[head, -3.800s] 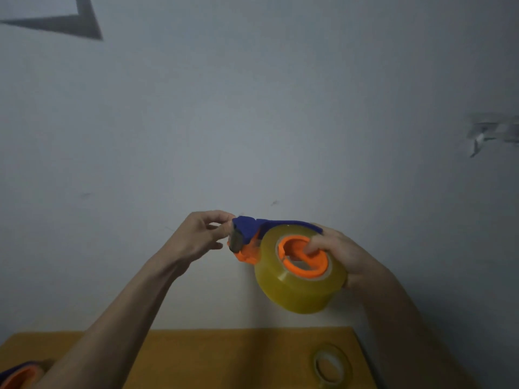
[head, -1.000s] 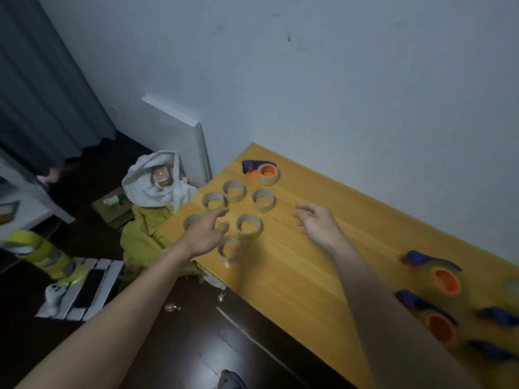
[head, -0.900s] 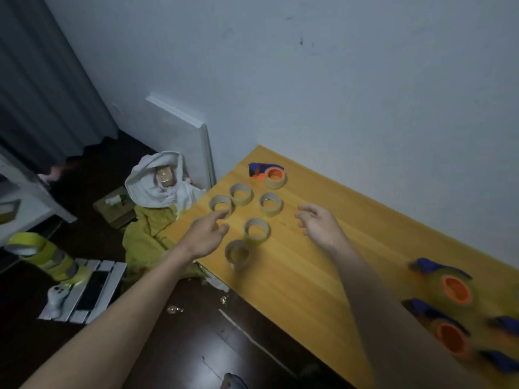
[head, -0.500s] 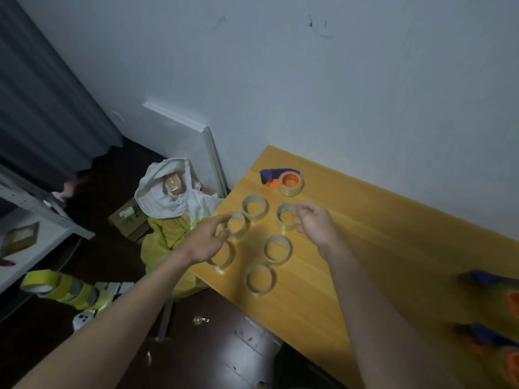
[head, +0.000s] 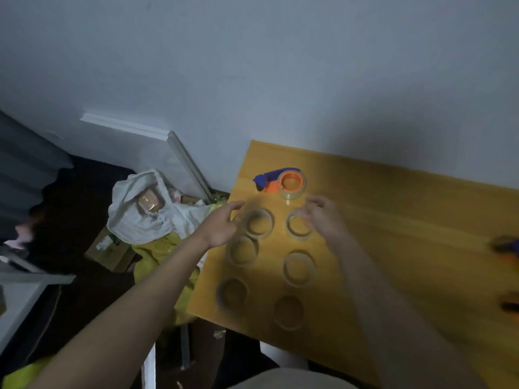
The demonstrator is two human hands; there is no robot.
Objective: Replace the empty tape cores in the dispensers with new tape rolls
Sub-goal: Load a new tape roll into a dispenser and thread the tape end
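A blue and orange tape dispenser [head: 283, 181] with a thin core on its orange hub lies at the far left corner of the yellow wooden table [head: 393, 234]. In front of it several empty tape cores [head: 298, 267] lie flat in two rows. My left hand [head: 223, 224] hovers with fingers spread beside the nearest-left core [head: 258, 222], holding nothing. My right hand [head: 321, 214] hovers over the back right core [head: 298, 226], fingers loosely bent and blurred, holding nothing.
Blurred blue and orange dispensers [head: 508, 248] sit at the table's right edge. Left of the table, on the dark floor, lie a white cloth bundle [head: 146, 209], yellow bags [head: 165, 248] and a cardboard box [head: 109, 251]. A white panel [head: 157, 153] leans on the wall.
The dispenser with the new roll has left my hands. The view swung left and down to the cores. Both empty hands moved forward toward the far dispenser.
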